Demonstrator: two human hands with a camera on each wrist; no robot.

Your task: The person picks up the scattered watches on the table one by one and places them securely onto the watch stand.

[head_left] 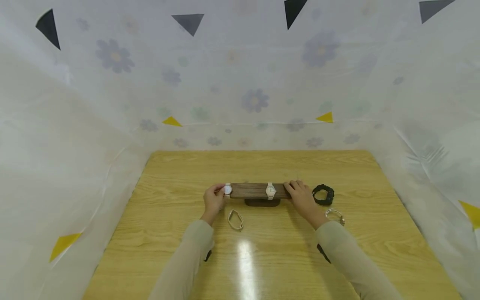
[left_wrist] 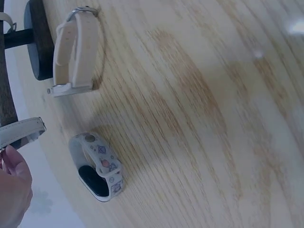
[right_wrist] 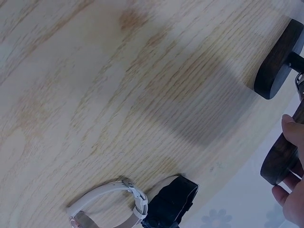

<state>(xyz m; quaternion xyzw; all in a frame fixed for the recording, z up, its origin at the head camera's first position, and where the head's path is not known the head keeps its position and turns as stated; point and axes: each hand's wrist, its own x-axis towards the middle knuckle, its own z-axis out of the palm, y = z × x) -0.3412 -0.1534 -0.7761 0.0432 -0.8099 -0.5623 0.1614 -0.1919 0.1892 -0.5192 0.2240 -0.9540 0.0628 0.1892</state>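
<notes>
A dark wooden watch stand [head_left: 247, 191] has a horizontal bar on a post and a small base [right_wrist: 280, 61]. At the bar's left end my left hand [head_left: 213, 201] pinches a white-strapped watch [head_left: 228, 190], which sits around the bar's tip; its strap [left_wrist: 23, 132] shows in the left wrist view. My right hand [head_left: 302, 201] grips the bar's right end, thumb and fingers on either side in the right wrist view. A second pale watch [head_left: 271, 191] is looped around the bar, right of its middle.
On the wooden table [head_left: 168, 258] lie a beige-strapped watch [left_wrist: 76, 52] and a patterned band [left_wrist: 97, 166] near the left hand. A black watch [head_left: 323, 195] and a pale-strapped watch [head_left: 335, 216] lie near the right hand. Pale sheets [head_left: 255, 83] surround the table.
</notes>
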